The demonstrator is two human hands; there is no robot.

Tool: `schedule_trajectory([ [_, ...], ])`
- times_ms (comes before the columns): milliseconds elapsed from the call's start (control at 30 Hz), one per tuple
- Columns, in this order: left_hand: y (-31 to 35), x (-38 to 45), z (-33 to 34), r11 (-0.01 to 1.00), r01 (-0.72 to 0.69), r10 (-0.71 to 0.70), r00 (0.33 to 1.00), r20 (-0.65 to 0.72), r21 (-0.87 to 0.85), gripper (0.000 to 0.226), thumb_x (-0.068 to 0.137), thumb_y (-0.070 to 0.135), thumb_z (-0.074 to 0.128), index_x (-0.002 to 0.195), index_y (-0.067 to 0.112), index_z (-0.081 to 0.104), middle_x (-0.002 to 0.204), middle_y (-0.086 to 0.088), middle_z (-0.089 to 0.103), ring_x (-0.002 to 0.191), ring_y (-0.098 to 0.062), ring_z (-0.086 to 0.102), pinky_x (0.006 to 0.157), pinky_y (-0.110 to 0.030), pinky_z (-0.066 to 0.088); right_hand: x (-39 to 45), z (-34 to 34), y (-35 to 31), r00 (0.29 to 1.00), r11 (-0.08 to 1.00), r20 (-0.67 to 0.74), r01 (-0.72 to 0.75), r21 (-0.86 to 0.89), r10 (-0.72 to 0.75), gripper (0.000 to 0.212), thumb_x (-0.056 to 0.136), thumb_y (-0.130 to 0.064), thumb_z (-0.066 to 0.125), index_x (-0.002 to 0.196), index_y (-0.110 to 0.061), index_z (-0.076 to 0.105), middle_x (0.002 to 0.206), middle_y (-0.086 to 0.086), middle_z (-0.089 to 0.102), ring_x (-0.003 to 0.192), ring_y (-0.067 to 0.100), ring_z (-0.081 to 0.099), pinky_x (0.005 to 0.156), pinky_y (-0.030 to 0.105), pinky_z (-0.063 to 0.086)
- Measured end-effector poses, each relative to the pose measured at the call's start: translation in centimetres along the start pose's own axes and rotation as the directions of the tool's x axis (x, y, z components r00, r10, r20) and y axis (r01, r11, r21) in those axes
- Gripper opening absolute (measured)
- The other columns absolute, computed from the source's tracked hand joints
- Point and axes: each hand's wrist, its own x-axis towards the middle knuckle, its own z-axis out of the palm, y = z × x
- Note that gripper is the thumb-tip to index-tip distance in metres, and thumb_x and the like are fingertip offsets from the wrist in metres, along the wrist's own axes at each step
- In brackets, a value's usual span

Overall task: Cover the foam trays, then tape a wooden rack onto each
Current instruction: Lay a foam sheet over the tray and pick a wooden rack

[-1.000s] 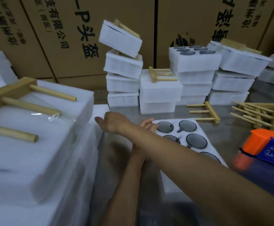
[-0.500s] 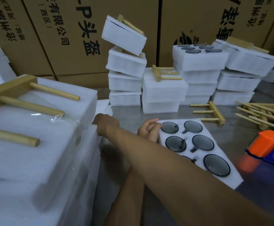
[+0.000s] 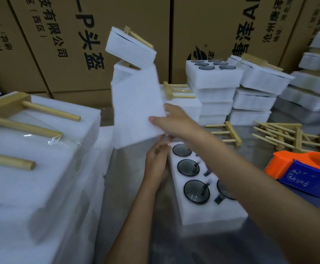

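Above the open foam tray point(image 3: 208, 212), a blurred white foam sheet point(image 3: 136, 107), pinched by the right hand point(image 3: 176, 122).

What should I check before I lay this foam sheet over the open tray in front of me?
1. Right hand grips foam sheet: ok.
2. Left hand steadies the open tray at its far-left corner: ok.
3. Sheet lined up over tray: not ok, it is tilted, up and left of it.
4. Lids seated in pockets: cannot tell, arm covers some.
5. Loose wooden rack and tape dispenser nearby: ok.
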Motion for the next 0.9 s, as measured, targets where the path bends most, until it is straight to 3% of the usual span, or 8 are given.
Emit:
schedule_trajectory([
  [133,-2.4,-0.1,-1.0,0.975,0.152,-0.141,0.987,-0.078,0.162,0.035,0.102,0.01,0.053,0.135,-0.003,0.055,0.14,-0.019,0.056,0.129,-0.032,0.054,0.108,-0.043,0.042,-7.3,-6.1,4.3,0.987,0.987,-0.037,-0.152,0.054,0.154,0.023,0.093,-0.023,0.066,0.114,-0.014,0.066,0.071,-0.003,0.066,0.047,0.01,0.056,0.039,0.021,0.035],
  [267,-1.1,0.5,-0.3,0.995,0.088,-0.092,0.993,-0.074,-0.054,0.027,0.101,0.015,0.048,0.104,0.0,0.07,0.104,-0.014,0.073,0.093,-0.024,0.067,0.081,-0.036,0.053,-13.2,-8.9,8.5,0.948,0.949,-0.079,-0.311,-0.048,0.307,0.028,0.095,-0.028,0.063,0.122,-0.034,0.058,0.097,-0.012,0.066,0.075,0.004,0.063,0.055,0.02,0.048],
  [367,-0.6,0.6,0.4,0.992,0.051,-0.057,0.997,-0.058,-0.114,0.033,0.102,0.018,0.044,0.115,-0.002,0.068,0.115,-0.016,0.072,0.106,-0.025,0.067,0.092,-0.031,0.052,-15.0,-9.4,10.8,0.96,0.95,-0.153,-0.259,-0.175,0.233,0.025,0.095,-0.028,0.06,0.119,-0.033,0.063,0.111,-0.014,0.069,0.098,0.007,0.065,0.085,0.037,0.056],
  [500,-1.7,0.0,0.1,1.0,0.011,-0.012,0.999,0.033,0.01,0.033,0.097,0.027,0.063,0.127,0.014,0.064,0.121,-0.003,0.071,0.109,-0.012,0.068,0.095,-0.026,0.054,-15.9,-9.6,11.9,0.973,0.915,-0.154,-0.218,-0.34,0.174,0.025,0.093,-0.043,0.056,0.117,-0.042,0.061,0.112,-0.021,0.066,0.101,0.003,0.062,0.091,0.036,0.053],
  [567,-1.6,0.0,0.4,0.998,0.005,-0.01,0.997,0.081,0.068,0.042,0.093,0.027,0.069,0.133,0.024,0.059,0.121,0.006,0.067,0.101,-0.001,0.068,0.084,-0.015,0.053,-15.7,-9.9,11.9,0.972,0.923,-0.125,-0.229,-0.309,0.2,0.02,0.091,-0.048,0.058,0.11,-0.047,0.063,0.108,-0.026,0.067,0.101,-0.001,0.063,0.09,0.032,0.053],
  [700,-1.6,-0.1,0.4,0.995,-0.014,0.006,0.997,0.079,0.097,0.049,0.092,0.025,0.07,0.138,0.025,0.056,0.125,0.007,0.063,0.11,-0.005,0.063,0.092,-0.02,0.051,-13.4,-10.8,12.8,0.944,0.95,-0.272,-0.244,-0.195,0.187,0.022,0.091,-0.049,0.06,0.103,-0.034,0.072,0.095,-0.013,0.072,0.087,0.002,0.066,0.072,0.024,0.05],
  [833,-1.6,-0.1,0.6,0.993,-0.019,0.014,0.999,0.048,0.115,0.047,0.091,0.026,0.072,0.136,0.025,0.058,0.124,0.005,0.065,0.113,-0.01,0.063,0.101,-0.03,0.05,-6.3,-10.8,14.4,0.893,0.973,-0.386,-0.214,0.09,0.232,0.025,0.099,-0.027,0.046,0.104,-0.025,0.07,0.102,0.005,0.071,0.086,0.017,0.066,0.076,0.036,0.053],
  [900,-1.8,-0.1,0.5,0.994,-0.024,0.02,0.999,0.036,0.111,0.046,0.09,0.025,0.073,0.134,0.026,0.06,0.123,0.004,0.066,0.114,-0.011,0.064,0.102,-0.031,0.051,-2.2,-11.0,15.7,0.858,0.983,-0.48,-0.178,0.053,0.182,0.031,0.099,-0.016,0.041,0.115,-0.018,0.068,0.115,0.011,0.068,0.095,0.025,0.064,0.085,0.039,0.052],
])
